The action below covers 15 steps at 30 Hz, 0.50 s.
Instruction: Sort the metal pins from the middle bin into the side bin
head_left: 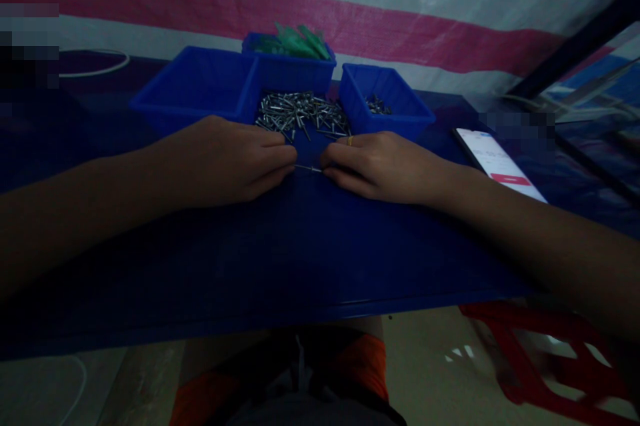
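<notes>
My left hand (245, 158) and my right hand (383, 165) face each other over the blue table (300, 246), fingertips pinched. Between them spans a thin metal blind rivet (311, 168), its slim pin toward the left fingertips and its flanged part by the right ones. Its two ends are hidden in the fingers. Just behind the hands lies a loose pile of similar blind rivets (295, 109). A yellow band (349, 141) shows on a right finger.
Behind stand a blue bin (200, 79) at left, a blue bin (295, 69) with green plastic bags (300, 43), and a smaller bin (387, 89) holding small metal parts. A lit phone (500, 163) lies at right. Below, a red stool (545, 353) stands beside the table's edge.
</notes>
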Available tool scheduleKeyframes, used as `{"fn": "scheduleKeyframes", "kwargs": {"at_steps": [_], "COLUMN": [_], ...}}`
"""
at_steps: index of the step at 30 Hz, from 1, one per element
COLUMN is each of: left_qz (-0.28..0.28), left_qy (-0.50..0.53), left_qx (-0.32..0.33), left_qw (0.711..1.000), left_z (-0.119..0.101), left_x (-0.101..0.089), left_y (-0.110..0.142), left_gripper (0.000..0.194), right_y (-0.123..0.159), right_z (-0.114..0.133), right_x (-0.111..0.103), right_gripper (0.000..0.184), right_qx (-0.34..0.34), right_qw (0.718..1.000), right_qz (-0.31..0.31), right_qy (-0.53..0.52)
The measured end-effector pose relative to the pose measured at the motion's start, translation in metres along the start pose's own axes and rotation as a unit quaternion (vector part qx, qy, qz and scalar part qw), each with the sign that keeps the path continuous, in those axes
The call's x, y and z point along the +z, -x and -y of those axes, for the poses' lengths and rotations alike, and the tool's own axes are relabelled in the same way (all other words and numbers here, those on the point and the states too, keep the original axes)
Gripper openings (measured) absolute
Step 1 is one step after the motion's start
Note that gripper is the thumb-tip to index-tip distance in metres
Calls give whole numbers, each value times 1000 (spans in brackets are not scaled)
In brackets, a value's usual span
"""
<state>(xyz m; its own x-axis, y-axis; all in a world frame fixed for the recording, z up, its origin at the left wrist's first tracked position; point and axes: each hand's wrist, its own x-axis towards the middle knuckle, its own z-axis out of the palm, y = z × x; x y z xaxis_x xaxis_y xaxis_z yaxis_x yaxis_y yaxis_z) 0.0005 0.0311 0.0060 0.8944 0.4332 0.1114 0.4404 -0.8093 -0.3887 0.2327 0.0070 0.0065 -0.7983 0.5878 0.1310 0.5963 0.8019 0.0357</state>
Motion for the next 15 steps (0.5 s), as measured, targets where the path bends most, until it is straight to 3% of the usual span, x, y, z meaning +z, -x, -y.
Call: {"fn": "scheduleKeyframes", "kwargs": {"at_steps": [15], "left_qz": [-14], "left_qy": [2], "left_qx": [6], "left_qw": [1000], "left_z": [-1], "left_x": [0], "left_y": [1], "left_gripper": [33], "right_y": [0], "right_z": [0], "right_x": [0], "right_gripper": [24], "right_qx": [4], "right_qw": [1000], "right_qz": [6], "right_qy": [8]}}
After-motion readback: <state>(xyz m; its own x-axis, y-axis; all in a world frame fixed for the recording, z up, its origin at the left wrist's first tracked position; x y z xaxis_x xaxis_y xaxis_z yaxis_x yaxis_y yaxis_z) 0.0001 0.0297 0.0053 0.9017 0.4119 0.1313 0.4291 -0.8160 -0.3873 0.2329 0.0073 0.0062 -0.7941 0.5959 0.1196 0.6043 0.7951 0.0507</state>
